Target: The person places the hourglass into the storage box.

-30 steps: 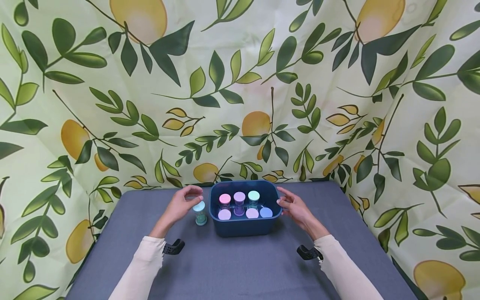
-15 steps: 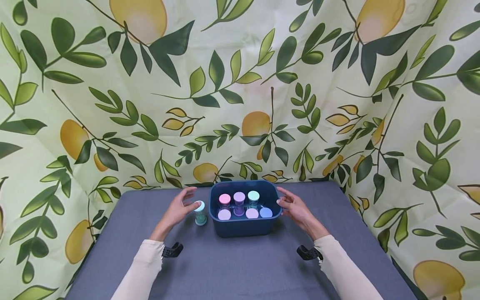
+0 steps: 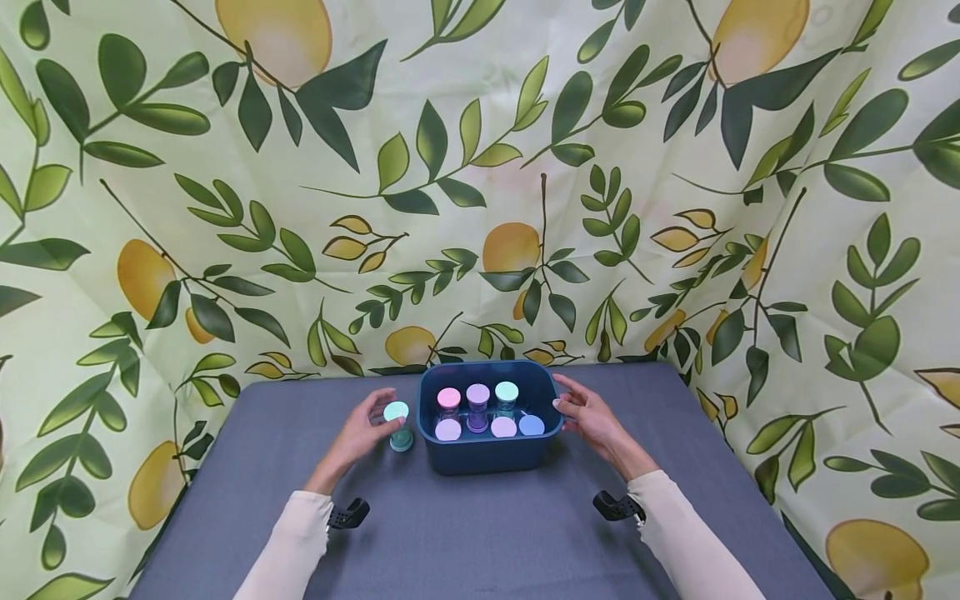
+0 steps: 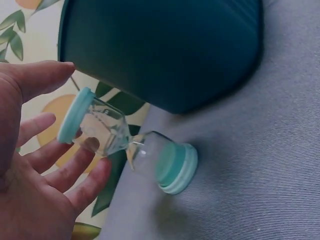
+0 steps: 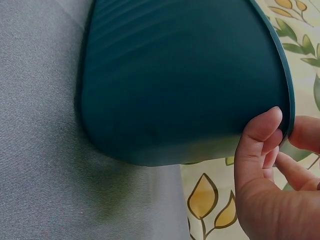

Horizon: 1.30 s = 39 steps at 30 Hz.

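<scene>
Seven sand timers on a grey counter (image 3: 480, 533): six stand inside a dark teal bin (image 3: 489, 454), one teal-capped timer (image 3: 397, 425) tilts just left of it. The left hand (image 3: 358, 432) cups that timer, fingers (image 4: 75, 170) spread and relaxed around its top. The right hand (image 3: 588, 417) curls its fingers (image 5: 257, 145) on the bin's right rim.
</scene>
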Each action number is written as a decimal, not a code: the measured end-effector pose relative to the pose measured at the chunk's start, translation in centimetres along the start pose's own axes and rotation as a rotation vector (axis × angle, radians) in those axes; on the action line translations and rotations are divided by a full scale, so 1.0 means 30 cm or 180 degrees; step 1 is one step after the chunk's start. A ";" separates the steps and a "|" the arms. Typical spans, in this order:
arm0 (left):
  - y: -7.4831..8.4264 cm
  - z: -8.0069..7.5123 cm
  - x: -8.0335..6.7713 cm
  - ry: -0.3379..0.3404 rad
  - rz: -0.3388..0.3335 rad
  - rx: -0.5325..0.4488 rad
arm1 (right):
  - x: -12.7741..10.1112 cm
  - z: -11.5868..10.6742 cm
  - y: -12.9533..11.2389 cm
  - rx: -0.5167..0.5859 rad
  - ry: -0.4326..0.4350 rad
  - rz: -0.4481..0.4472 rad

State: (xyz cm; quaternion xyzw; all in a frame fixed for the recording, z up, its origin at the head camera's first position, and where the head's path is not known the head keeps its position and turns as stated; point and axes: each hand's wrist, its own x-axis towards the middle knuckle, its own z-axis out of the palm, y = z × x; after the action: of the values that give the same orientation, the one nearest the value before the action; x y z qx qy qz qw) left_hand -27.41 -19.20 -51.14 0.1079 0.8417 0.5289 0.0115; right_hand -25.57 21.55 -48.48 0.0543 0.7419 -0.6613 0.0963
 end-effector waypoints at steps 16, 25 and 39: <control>-0.042 0.038 -0.012 0.0093 -0.0111 -0.0094 | -0.001 0.000 -0.001 0.0001 0.0031 0.0040; -0.058 0.058 -0.011 0.0238 -0.0099 0.0008 | 0.001 0.001 0.005 -0.0004 0.0062 0.0058; -0.046 0.064 -0.004 0.0397 -0.0267 -0.0003 | 0.001 -0.001 0.010 0.0037 0.0036 0.0007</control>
State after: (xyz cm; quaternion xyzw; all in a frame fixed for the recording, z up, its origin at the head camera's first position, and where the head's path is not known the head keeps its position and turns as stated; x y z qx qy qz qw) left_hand -27.28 -18.09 -53.21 0.0393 0.8443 0.5340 -0.0188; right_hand -25.54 21.61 -48.79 0.0593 0.7385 -0.6652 0.0925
